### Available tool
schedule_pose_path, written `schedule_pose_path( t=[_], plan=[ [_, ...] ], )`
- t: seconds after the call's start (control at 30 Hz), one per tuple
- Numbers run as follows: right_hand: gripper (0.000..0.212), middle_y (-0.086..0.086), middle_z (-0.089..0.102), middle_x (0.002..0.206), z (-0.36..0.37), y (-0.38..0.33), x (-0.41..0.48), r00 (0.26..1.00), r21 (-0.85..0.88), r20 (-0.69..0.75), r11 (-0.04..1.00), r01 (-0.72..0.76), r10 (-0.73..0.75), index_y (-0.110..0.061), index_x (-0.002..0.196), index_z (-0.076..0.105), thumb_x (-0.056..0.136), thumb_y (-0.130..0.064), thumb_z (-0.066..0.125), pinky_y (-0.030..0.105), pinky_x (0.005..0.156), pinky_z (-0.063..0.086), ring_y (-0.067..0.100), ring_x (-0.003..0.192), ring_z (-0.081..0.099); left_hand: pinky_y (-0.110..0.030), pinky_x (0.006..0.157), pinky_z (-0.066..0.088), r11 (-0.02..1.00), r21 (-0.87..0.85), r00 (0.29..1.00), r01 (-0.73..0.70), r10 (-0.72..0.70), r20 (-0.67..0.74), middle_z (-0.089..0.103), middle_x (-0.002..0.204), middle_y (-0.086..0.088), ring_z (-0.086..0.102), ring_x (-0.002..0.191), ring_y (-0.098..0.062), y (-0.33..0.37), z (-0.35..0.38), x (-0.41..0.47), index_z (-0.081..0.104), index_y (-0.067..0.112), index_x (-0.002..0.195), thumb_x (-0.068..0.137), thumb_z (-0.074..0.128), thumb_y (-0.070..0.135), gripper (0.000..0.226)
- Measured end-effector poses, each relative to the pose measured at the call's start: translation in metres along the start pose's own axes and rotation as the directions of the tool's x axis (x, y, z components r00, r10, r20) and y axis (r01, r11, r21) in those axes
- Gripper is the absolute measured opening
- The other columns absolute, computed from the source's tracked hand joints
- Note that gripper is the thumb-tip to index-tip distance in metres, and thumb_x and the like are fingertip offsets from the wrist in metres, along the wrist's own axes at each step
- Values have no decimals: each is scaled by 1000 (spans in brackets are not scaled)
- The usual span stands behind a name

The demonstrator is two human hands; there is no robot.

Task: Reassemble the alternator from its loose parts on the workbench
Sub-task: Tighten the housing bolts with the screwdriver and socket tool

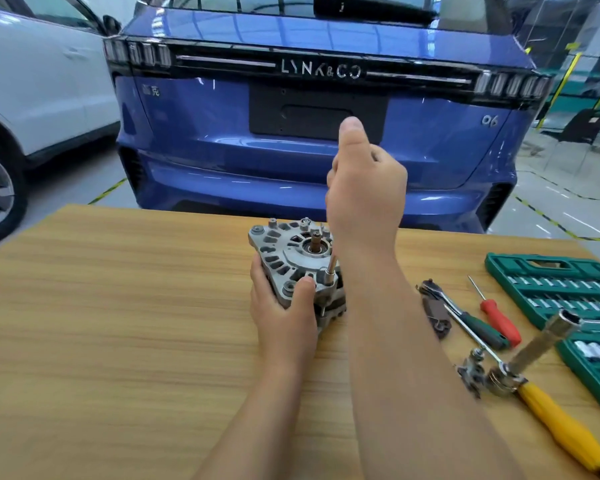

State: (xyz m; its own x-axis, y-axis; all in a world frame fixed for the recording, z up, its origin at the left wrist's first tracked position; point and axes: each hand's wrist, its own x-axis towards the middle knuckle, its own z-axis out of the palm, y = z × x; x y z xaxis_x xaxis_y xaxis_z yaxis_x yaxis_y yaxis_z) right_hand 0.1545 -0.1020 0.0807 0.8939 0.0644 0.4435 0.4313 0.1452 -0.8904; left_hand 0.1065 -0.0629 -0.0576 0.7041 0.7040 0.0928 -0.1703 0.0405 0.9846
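Observation:
The grey alternator (284,251) stands on the wooden workbench (118,323) with its slotted end housing up and the rotor shaft (315,242) poking from the middle. My left hand (281,313) grips its near left side, thumb on the housing rim. My right hand (364,195) is raised above the alternator's right side, fingers curled and thumb pointing up. A thin driver shank (331,266) rises from a socket on a housing bolt and vanishes behind my right wrist. Its handle is hidden inside that hand.
Right of the alternator lie a dark flat part (437,313), a green-handled ratchet (465,317), a red screwdriver (499,320) and a yellow-handled tool (561,424) with a long socket. An open green socket case (551,289) sits at the right edge. A blue car (309,150) stands behind the bench.

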Motion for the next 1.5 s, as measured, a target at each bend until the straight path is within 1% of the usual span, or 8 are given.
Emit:
schedule_pose_path(
  t=[0.33, 0.53, 0.77, 1.0, 1.1, 1.27, 1.37, 1.5],
  plan=[
    [16, 7, 66, 79, -32, 3, 65, 436, 191, 900, 898, -395, 0, -14, 79, 66, 71, -26, 71, 38, 63, 56, 25, 70, 63, -42, 109, 38, 999, 14, 999, 30, -31, 38, 39, 145, 16, 41, 131, -11, 0, -9, 4, 20, 50, 144, 57, 61, 58, 96],
    [47, -5, 30, 44, -15, 11, 22, 964, 146, 264, 986, -74, 33, -25, 52, 31, 89, -42, 55, 23, 39, 26, 15, 39, 24, -21, 78, 56, 998, -9, 996, 68, -67, 54, 44, 142, 15, 48, 126, -15, -1, -6, 7, 21, 59, 140, 58, 57, 55, 89],
    [45, 4, 41, 56, -13, 0, 9, 982, -43, 190, 999, 1, 7, -19, 63, 42, 87, -55, 53, 32, 50, 37, 18, 49, 37, -41, 113, 25, 835, 469, 956, -287, 276, 94, 33, 145, 7, 21, 136, -11, 24, -18, 14, 30, 27, 145, 77, 64, 45, 78],
    [50, 10, 65, 110, -46, -2, 59, 445, 152, 896, 931, -333, 13, -15, 115, 66, 71, -37, 72, 39, 70, 56, 29, 96, 62, -30, 62, 40, 607, 477, 755, -635, 361, 547, 55, 72, 9, 49, 74, -8, 53, -3, 31, 58, 20, 78, 98, 42, 39, 32],
    [18, 6, 63, 64, -24, -6, 51, 358, 201, 933, 860, -469, -23, -12, 74, 66, 70, -29, 70, 22, 50, 48, 18, 56, 60, -29, 64, 43, 645, 452, 748, -616, 301, 591, 61, 75, 5, 53, 75, -6, 53, -11, 38, 61, 19, 80, 99, 43, 39, 33],
    [34, 9, 26, 47, -20, 3, 18, 965, 292, 241, 941, -171, 101, -19, 52, 30, 83, -24, 45, 27, 42, 19, 19, 43, 19, -31, 61, 41, 624, 506, 752, -596, 212, 625, 58, 70, 13, 50, 74, -1, 58, -11, 40, 59, 35, 74, 95, 39, 45, 30],
    [40, 8, 24, 50, -1, 0, 1, 999, 128, -32, 992, -2, 7, -18, 54, 26, 88, -26, 45, 31, 44, 20, 21, 49, 20, -34, 60, 44, 764, 415, 796, -494, 206, 568, 61, 67, 15, 51, 61, -2, 57, -13, 39, 61, 31, 76, 93, 48, 37, 22],
    [30, 8, 44, 60, -17, -3, 23, 884, 77, 466, 995, -67, 24, -6, 68, 46, 87, -29, 48, 26, 43, 32, 18, 48, 37, -26, 58, 39, 788, 382, 808, -483, 232, 542, 65, 73, 15, 53, 63, -1, 53, -8, 33, 64, 26, 76, 96, 49, 39, 28]
  ],
)
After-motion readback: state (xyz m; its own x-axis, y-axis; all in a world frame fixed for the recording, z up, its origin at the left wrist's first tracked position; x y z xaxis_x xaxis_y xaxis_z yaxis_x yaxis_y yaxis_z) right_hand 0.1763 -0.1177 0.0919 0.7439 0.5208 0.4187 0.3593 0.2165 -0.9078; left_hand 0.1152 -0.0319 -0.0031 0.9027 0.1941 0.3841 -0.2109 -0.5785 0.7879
